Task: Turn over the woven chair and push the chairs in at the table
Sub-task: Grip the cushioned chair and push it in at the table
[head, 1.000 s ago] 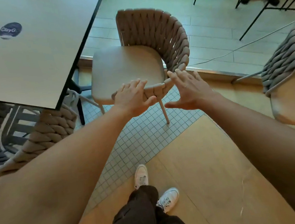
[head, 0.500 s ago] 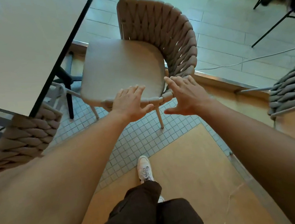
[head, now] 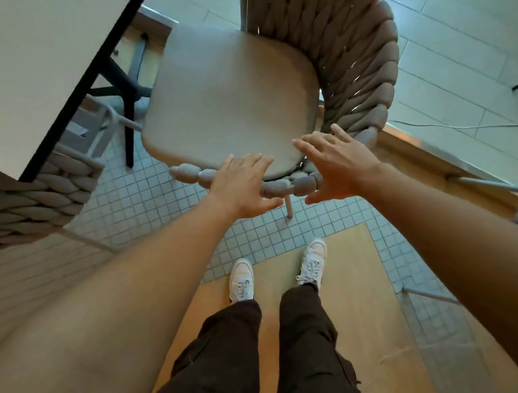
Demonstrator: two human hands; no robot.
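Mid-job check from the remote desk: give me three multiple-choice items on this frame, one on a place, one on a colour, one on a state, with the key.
1. Where does the table lie relative to the woven chair?
A. To its left
B. To its right
C. Behind the person

2. What colour are the shoes?
A. Black
B. White
C. Red

3. How do the left hand and right hand meet the chair?
A. Both closed in fists around a leg
B. Both hanging clear at the person's sides
C. Both open, fingers spread, at the woven rim nearest the person

Key: 1 A, the tabletop fills the upper left while the chair stands right of it. 2 B, both shoes are white below dark trousers. 3 C, the spread fingers lie over the rim and seat edge.
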